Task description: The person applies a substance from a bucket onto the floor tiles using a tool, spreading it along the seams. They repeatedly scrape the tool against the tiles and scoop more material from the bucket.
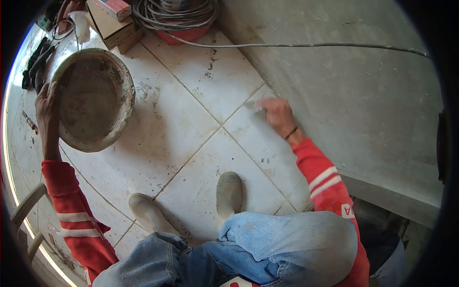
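At the far left, the left hand [48,115] grips the pan [93,98] by its left rim, fingers curled over the edge and thumb outside. The pan is round, shallow and smeared with grey, and it is tilted so its hollow faces the camera. Its lower edge hangs over the tiled floor [181,119].

Above the pan, just past its upper rim, stand cardboard boxes [112,24]. To their right a coil of cable [174,12] lies on a red bucket [184,33]. These crowd the pan's top side, while the floor to its right lies open as far as the wall.

Below and right of the pan, two dusty boots [148,210] stand on the tiles, well apart from it.

Further right, about level with the pan's middle, the right hand [279,115] is down at the seam where the floor meets the grey wall [344,86]. Its fingers are drawn together on a small pale thing [258,109], which is too blurred to identify. A single cable [311,45] runs along the wall above that hand.
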Action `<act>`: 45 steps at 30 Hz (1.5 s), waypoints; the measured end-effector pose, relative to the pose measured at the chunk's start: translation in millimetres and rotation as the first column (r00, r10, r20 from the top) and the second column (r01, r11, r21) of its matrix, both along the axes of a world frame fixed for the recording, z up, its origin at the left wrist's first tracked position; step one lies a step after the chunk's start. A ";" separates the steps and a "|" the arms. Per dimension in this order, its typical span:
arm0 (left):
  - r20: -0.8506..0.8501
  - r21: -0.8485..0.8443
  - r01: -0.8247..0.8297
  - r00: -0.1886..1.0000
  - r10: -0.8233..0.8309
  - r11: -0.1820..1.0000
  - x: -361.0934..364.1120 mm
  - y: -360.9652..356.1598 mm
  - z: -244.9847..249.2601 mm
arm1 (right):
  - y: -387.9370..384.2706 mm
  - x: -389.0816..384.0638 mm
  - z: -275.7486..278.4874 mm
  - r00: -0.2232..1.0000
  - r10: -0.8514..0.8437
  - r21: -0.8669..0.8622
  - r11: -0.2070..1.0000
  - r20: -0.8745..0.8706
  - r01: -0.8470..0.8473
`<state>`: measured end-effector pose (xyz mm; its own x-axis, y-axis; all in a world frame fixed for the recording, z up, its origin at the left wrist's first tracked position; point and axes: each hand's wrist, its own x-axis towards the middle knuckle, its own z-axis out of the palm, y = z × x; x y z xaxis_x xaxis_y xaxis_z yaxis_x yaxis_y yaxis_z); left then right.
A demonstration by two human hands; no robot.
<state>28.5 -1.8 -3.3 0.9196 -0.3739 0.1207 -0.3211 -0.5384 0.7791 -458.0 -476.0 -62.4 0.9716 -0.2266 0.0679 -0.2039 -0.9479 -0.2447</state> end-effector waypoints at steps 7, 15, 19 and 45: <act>0.041 0.033 -0.043 0.998 0.042 0.999 -2.1 1.6 -3.1 | -66.3 74.1 -22.7 0.963 0.269 -0.169 0.948 -0.026 -0.269; -0.014 0.072 -0.053 0.998 0.054 0.996 0.2 12.1 -2.4 | -81.8 9.2 -30.1 0.949 0.261 -0.127 0.950 -0.178 -0.285; -0.032 0.018 -0.096 0.995 0.096 0.995 -0.3 12.0 -5.0 | -47.7 -64.8 -30.4 0.984 0.128 -0.136 0.980 -0.125 -0.144; 0.113 -0.016 -0.040 0.993 0.042 0.999 -12.9 -13.5 3.8 | 70.3 73.6 -19.8 0.855 -0.465 0.092 0.864 -0.229 0.495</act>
<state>15.5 -15.3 0.5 0.9142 -0.3338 0.2298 -0.3856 -0.5424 0.7464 -384.4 -405.6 -82.2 0.7289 -0.6611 -0.1779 -0.6817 -0.6768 -0.2779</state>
